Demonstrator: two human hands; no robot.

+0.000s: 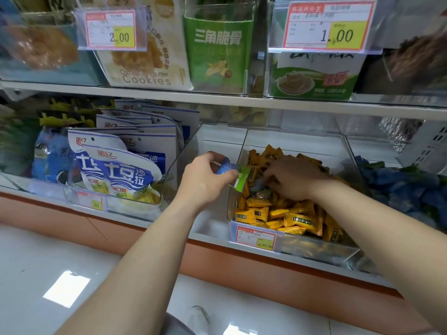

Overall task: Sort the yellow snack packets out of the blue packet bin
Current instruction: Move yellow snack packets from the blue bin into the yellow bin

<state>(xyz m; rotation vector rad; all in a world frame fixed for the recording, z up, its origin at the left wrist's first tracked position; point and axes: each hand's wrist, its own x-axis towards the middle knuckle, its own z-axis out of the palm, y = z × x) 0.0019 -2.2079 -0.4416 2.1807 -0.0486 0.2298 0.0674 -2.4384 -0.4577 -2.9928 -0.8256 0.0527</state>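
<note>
- Left hand [205, 180], frame centre: fingers and thumb curled, pinching small blue and green packets [235, 174] just left of the clear bin [290, 139].
- Right hand [295, 177], centre right: fingers bent down into the yellow packets [290, 218] filling the clear bin; whether it grips anything cannot be determined.
- Blue packets [406, 192]: heaped in the adjacent bin, right edge of frame.

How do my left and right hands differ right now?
The left hand grips small blue and green packets; whether the right hand holds anything is hidden. The left hand sits just outside the clear bin; the right hand is inside it, among the yellow packets. Both are bare.
</note>
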